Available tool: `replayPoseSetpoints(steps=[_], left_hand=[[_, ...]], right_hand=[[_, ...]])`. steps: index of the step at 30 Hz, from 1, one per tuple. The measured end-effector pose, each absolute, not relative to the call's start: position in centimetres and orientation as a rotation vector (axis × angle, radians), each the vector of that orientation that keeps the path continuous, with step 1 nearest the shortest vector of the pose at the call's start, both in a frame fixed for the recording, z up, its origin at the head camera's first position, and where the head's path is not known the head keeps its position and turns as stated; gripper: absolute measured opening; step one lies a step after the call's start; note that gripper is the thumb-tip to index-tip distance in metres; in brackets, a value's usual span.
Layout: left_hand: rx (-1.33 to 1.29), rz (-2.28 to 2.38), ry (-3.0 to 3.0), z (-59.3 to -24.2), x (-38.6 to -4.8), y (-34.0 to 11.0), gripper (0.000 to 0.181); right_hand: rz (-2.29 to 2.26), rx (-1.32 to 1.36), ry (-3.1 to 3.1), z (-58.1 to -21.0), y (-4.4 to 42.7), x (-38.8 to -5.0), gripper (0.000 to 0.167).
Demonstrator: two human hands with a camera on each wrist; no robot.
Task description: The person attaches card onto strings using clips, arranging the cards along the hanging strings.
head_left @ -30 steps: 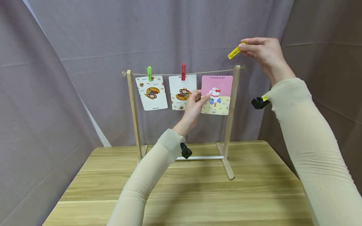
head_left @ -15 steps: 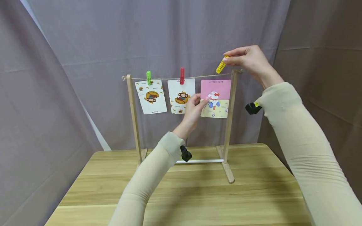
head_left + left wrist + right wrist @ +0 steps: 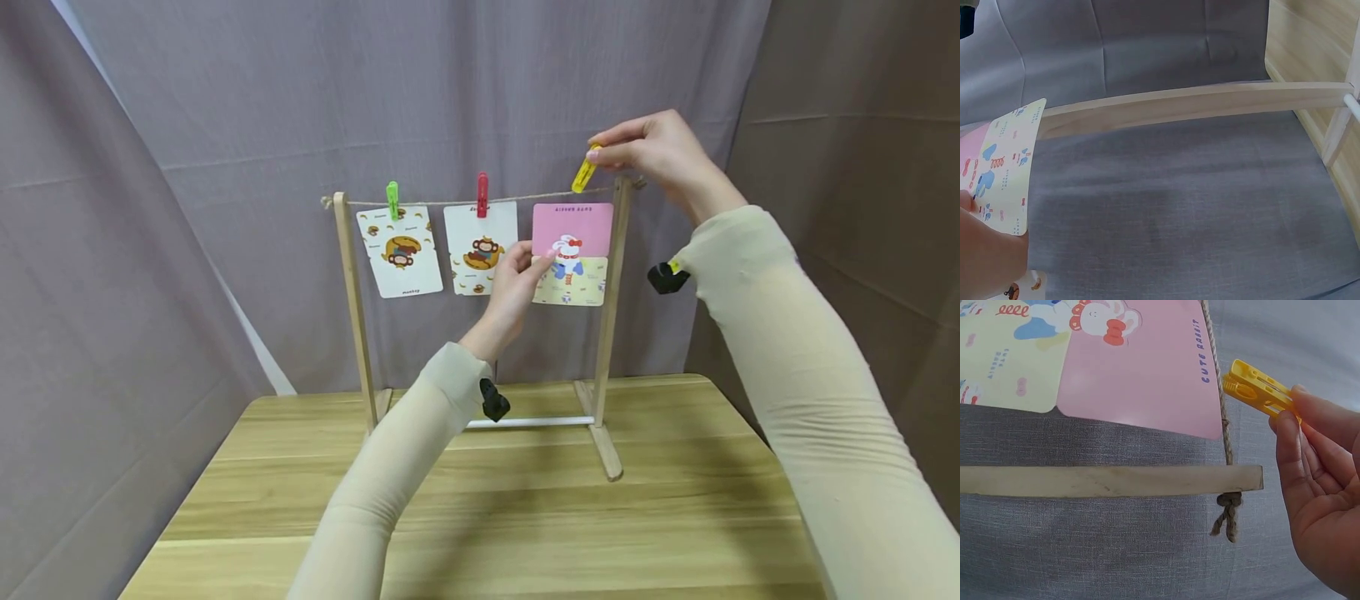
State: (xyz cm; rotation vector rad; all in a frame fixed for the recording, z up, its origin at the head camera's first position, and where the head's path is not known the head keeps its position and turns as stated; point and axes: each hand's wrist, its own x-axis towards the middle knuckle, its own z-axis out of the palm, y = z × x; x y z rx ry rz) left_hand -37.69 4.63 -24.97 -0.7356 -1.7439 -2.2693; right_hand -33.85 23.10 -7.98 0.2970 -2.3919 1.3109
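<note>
Between thumb and fingers, my left hand point(image 3: 510, 287) pinches the left side of a pink and pale-yellow rabbit card point(image 3: 573, 227). The card's top edge lies along the twine point(image 3: 1215, 356), close to the right post of the wooden stand. Above that edge my right hand point(image 3: 663, 158) pinches a yellow clothespin point(image 3: 584, 172) by its upper end. In the right wrist view the clothespin point(image 3: 1260, 387) points at the twine, its tip right beside it. From the left wrist, the card's yellow half point(image 3: 1007, 165) shows, with part of the hand below.
Two monkey cards hang on the twine, one from a green clothespin point(image 3: 393, 201), the other from a red clothespin point(image 3: 482, 196). The wooden stand point(image 3: 606, 350) has two posts and a white lower bar point(image 3: 536, 422). It stands on a wooden table point(image 3: 480, 517) before grey curtains.
My right hand has brought the yellow clothespin left and down to the twine above the rabbit card. My left hand keeps its hold on the card, almost unmoved.
</note>
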Motion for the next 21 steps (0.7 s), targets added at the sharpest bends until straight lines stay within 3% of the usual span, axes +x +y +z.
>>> replayPoseSetpoints(steps=[21], left_hand=[[-0.721,-2.256,-1.733,-24.80,-38.14,4.89,0.022]], right_hand=[[1.197,0.262,-2.508,-8.17,22.53,-34.12,0.045]])
